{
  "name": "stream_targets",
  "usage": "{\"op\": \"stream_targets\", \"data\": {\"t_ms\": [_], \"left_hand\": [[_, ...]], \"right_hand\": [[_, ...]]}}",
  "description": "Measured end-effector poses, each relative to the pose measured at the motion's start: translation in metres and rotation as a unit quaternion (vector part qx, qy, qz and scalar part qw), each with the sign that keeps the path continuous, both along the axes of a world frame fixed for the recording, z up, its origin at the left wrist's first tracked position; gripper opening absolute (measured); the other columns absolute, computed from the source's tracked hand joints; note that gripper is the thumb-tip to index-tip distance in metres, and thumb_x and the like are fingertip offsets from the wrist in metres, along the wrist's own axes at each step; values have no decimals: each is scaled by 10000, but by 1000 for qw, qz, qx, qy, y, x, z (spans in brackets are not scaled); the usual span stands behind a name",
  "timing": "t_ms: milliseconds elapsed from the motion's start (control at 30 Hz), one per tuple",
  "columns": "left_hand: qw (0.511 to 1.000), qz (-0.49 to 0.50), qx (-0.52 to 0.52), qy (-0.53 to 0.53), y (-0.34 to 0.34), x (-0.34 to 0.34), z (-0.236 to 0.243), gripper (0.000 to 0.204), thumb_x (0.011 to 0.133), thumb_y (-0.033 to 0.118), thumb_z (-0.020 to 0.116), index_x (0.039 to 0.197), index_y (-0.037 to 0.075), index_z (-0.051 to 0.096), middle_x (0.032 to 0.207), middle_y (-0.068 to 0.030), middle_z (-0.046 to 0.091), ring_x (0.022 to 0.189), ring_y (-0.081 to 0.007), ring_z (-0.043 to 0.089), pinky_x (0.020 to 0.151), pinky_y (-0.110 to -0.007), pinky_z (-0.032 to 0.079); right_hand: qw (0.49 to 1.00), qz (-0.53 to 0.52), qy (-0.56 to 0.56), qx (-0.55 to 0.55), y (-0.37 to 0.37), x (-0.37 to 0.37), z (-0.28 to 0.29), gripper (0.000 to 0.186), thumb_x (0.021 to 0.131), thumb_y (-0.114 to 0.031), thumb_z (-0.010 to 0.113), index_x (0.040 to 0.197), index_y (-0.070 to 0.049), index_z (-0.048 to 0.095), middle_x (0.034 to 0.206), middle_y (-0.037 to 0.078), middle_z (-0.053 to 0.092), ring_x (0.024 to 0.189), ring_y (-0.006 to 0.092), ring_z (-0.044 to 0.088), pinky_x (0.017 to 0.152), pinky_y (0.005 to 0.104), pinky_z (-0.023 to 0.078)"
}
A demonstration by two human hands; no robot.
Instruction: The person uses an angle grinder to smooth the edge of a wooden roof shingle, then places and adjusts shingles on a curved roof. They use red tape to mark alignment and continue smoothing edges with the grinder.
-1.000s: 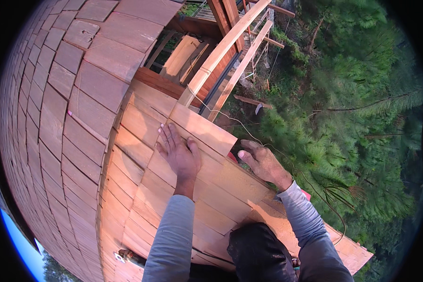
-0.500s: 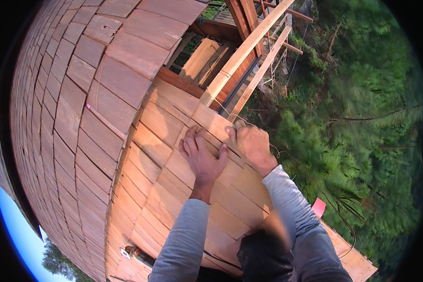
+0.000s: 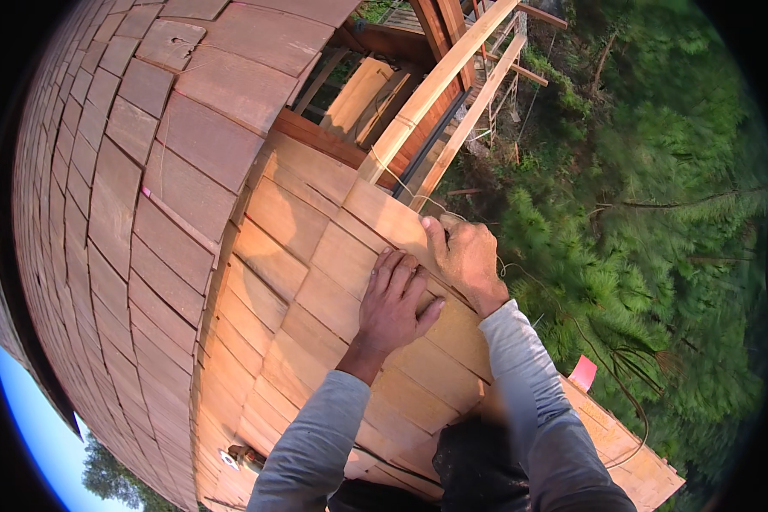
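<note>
Pale end shingle (image 3: pixel 384 213) below the curved beam (image 3: pixel 444 81)
I watch remotely: left hand (image 3: pixel 394 300) loosely spread on neighbouring shingles (image 3: pixel 328 307), right hand (image 3: pixel 469 256) curled at that shingle's outer edge, its grip unclear.

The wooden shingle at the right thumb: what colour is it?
The wooden shingle is light orange-brown, best seen in the head view.

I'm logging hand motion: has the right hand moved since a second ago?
Yes: the right hand has shifted up and leftward, closer to the lower end of the curved wooden beam.
</note>
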State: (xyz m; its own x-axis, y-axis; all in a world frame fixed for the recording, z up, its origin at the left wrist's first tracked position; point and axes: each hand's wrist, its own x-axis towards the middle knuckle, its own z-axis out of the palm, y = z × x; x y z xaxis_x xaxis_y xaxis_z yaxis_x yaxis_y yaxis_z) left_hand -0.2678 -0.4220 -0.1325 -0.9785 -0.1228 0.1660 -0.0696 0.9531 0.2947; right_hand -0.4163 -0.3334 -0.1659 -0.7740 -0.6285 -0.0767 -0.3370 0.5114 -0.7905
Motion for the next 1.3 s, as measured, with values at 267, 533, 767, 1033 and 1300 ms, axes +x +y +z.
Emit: {"op": "stream_targets", "data": {"t_ms": [267, 533, 767, 1033, 1300], "left_hand": [[999, -4, -18, -27, 1, -8, 4, 503, 822, 377, 762, 1137, 5, 635, 1244, -167, 536, 1290, -393, 440, 1173, -559, 325], [1000, 0, -7, -15, -1, -6, 0, 482, 826, 377, 761, 1112, 13, 627, 1250, -167, 545, 1285, -385, 445, 1178, -562, 319], [1000, 3, -6, 12, 2, -7, -3, 460, 811, 343, 781, 1095, 36, 588, 1243, -158, 535, 1278, -385, 446, 1179, -574, 318], [1000, 6, -2, 6, -1, -7, -5, 458, 813, 371, 771, 1073, 29, 610, 1229, -151, 542, 1274, -369, 455, 1172, -568, 333], [1000, 11, -9, -10, -1, -9, -3, 461, 806, 380, 766, 1091, 41, 636, 1236, -151, 554, 1280, -372, 459, 1169, -554, 342]], "right_hand": [[998, 29, 29, 42, -7, -9, -10, 531, 1046, -493, 486, 846, -73, 741, 710, 226, 692, 731, 431, 705, 663, 515, 567], [994, 68, 57, 62, -6, -12, -8, 543, 1057, -502, 458, 876, -81, 748, 709, 214, 695, 727, 414, 711, 658, 519, 568], [997, 69, 30, 35, -12, -17, -27, 605, 1056, -549, 410, 944, -78, 773, 792, 221, 722, 784, 420, 719, 718, 519, 579], [998, 49, 45, -2, -5, -13, -13, 472, 1050, -497, 485, 1030, -144, 798, 730, 225, 695, 730, 393, 718, 657, 491, 573], [995, 77, 28, 57, -17, -29, -60, 579, 1058, -575, 395, 1054, -161, 800, 730, 180, 715, 747, 405, 719, 703, 485, 585]]}}
